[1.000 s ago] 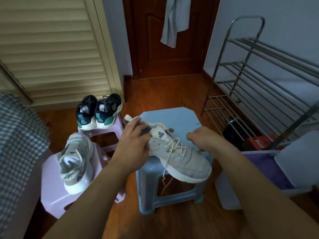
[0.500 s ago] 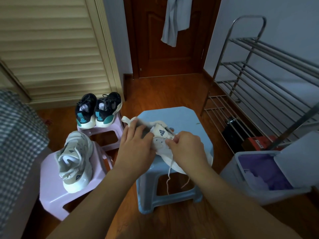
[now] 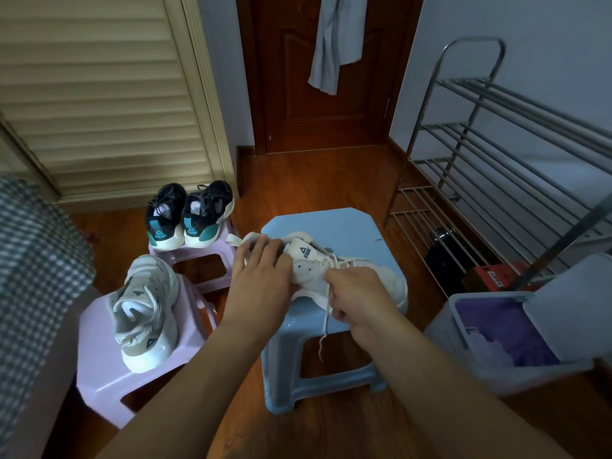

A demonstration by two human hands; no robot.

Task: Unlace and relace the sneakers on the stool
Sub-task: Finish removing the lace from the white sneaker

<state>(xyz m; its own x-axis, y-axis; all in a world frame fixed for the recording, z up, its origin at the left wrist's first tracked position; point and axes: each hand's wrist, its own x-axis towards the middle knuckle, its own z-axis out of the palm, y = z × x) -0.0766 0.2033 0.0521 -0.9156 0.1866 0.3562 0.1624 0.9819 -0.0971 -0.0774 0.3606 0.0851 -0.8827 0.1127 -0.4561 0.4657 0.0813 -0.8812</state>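
Note:
A white sneaker (image 3: pixel 311 270) lies on the blue stool (image 3: pixel 351 226), heel to the left, its tongue showing a dark logo. My left hand (image 3: pixel 261 273) grips the heel and collar of this sneaker. My right hand (image 3: pixel 357 293) covers the lace area and pinches the white lace (image 3: pixel 324 329), whose loose end hangs down over the stool's front edge. The toe of the sneaker is mostly hidden behind my right hand.
A second white sneaker (image 3: pixel 142 313) sits on a lilac stool (image 3: pixel 99 376) at the left. A black-and-teal pair (image 3: pixel 188 213) stands on another lilac stool behind it. A metal shoe rack (image 3: pixel 496 154) lines the right wall. A grey bin (image 3: pixel 496 326) with purple liner stands at right.
My right hand moved from the far side of the sneaker onto its laces and took hold of the lace, then drew it slightly toward me. My left hand stayed on the heel.

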